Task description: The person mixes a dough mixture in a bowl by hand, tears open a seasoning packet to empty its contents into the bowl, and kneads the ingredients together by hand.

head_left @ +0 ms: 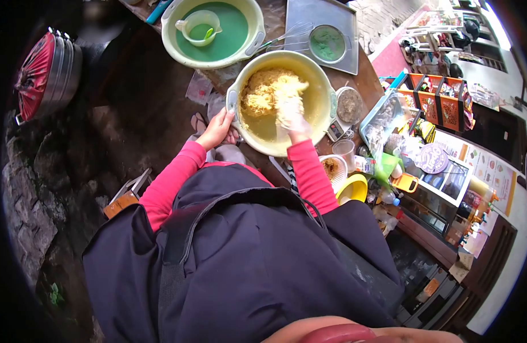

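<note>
A pale basin [321,80] holds a yellowish, crumbly mass [264,91] with cloudy liquid around it. My left hand [217,128] grips the basin's left rim, its fingers wrapped round the edge. Inside the basin, against the mass, is my right hand [292,114], which looks covered in a clear or whitish glove and bits of the mass. Motion smears its fingers, so their pose is hidden. Just behind stands a second basin [170,34] with green liquid and a small handled cup [209,22] floating in it.
A metal tray [346,57] bears a whisk [283,35] and a green-coated sieve [327,43]. To the right are a scale [335,130], a yellow bowl [355,186], a plastic cup [344,148] and a blue-rimmed container [369,114]. A steamer pot [62,77] stands far left.
</note>
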Demonstrator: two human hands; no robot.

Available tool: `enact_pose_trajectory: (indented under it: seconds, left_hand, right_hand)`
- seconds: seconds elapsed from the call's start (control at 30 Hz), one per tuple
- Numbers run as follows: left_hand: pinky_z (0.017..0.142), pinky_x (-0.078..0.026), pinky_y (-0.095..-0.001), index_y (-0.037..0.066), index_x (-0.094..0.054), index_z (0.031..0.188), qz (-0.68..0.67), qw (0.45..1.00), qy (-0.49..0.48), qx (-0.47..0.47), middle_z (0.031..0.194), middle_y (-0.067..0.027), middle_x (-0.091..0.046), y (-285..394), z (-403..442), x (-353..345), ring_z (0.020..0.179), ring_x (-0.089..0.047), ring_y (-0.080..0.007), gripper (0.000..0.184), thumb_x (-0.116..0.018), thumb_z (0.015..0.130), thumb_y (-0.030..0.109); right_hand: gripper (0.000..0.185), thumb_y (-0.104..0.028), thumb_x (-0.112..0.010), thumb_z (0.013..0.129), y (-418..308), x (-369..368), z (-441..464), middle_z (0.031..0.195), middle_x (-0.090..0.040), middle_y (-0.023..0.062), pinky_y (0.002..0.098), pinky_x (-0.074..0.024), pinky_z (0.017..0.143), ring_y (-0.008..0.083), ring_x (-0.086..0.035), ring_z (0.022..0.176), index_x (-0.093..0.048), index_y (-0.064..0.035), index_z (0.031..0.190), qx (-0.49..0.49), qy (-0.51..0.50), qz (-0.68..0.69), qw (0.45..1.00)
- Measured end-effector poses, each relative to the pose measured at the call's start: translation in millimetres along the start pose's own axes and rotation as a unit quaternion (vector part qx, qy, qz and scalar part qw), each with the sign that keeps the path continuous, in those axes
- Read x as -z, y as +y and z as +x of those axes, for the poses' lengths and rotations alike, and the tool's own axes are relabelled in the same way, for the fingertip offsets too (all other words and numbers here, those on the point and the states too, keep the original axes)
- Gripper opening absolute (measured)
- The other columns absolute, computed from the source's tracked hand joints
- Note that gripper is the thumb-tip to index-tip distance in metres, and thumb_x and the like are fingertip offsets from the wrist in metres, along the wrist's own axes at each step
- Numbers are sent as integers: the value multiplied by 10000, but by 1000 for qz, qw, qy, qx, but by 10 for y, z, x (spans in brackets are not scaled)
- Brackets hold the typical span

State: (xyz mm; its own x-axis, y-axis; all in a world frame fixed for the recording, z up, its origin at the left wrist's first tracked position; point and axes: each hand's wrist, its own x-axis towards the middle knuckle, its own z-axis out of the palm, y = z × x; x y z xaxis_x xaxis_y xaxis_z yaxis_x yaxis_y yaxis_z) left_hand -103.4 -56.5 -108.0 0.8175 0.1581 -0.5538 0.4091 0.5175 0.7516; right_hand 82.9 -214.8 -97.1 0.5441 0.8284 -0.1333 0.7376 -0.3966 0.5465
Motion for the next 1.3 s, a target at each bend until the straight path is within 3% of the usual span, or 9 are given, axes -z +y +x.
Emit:
enact_pose_trajectory:
  seconds: [0.07,0.2,0.27,0.47,0.73,0.87,0.97,1.2,1.3]
  left_hand:
    - [355,-428,-227,86,-358,1255,7,1000,-3,-17,595,-87,-588,-27,-11,-5,402,-544,-129,346,-337,980,295]
    - [365,-433,-232,68,-355,1241,12,1000,-9,-23,614,-100,-594,-17,-22,8,412,-547,-136,352,-332,981,305]
    - [372,-442,-231,60,-353,1237,15,1000,-13,-23,634,-114,-598,12,-27,11,422,-553,-136,361,-329,981,314]
    - [381,-447,-221,46,-374,1196,3,1000,-7,-17,619,-103,-596,24,-43,-11,411,-538,-121,354,-328,980,323]
    - [380,-454,-226,54,-355,1234,-2,1000,-16,-10,630,-99,-591,-23,-11,17,423,-557,-136,371,-331,980,323]
    - [369,-436,-230,45,-403,1168,12,1000,-10,-14,604,-92,-587,21,-25,25,405,-534,-123,359,-344,974,343]
    - [365,-431,-231,45,-417,1148,32,999,-10,-13,601,-89,-585,40,-42,51,403,-530,-121,354,-350,973,345]
    - [378,-429,-226,41,-414,1174,34,999,-15,-7,580,-73,-561,64,-40,55,398,-520,-116,359,-348,976,333]
    - [376,-427,-225,40,-418,1167,37,999,-19,-1,587,-75,-564,57,-36,69,403,-521,-114,352,-348,977,328]
  right_hand:
    - [316,-191,-464,836,-215,152,-16,1124,-548,206,388,-425,890,319,-517,1065,-551,-19,1085,-64,-28,490,869]
    - [319,-168,-442,856,-86,820,456,1178,-553,169,389,-448,884,287,-548,1067,-570,-43,1120,26,-293,340,893]
    - [342,-190,-340,887,-277,-707,574,1157,-573,117,396,-480,815,285,-589,984,-553,-53,1116,61,-201,399,892]
    - [362,-180,-347,889,429,446,339,1205,-532,128,385,-451,856,270,-543,1054,-485,-52,1198,-28,-105,791,602]
    - [433,-166,-356,891,-51,1290,62,1269,-478,142,371,-412,910,249,-481,1148,-395,-52,1307,93,-114,259,955]
    - [427,-175,-354,882,-653,-49,-35,1276,-471,127,395,-371,934,247,-459,1153,-423,-54,1286,58,156,284,944]
    - [472,-223,-325,890,-69,703,413,1388,-363,152,465,-207,1068,296,-344,1277,-389,-66,1330,84,-101,354,926]
    - [432,-214,-391,875,-46,-14,474,1308,-459,142,433,-293,1019,284,-424,1205,-452,-51,1271,-71,51,179,980]
    - [454,-262,-401,893,369,926,406,1351,-406,159,392,-294,1033,271,-402,1231,-424,-44,1290,-127,-206,516,822]
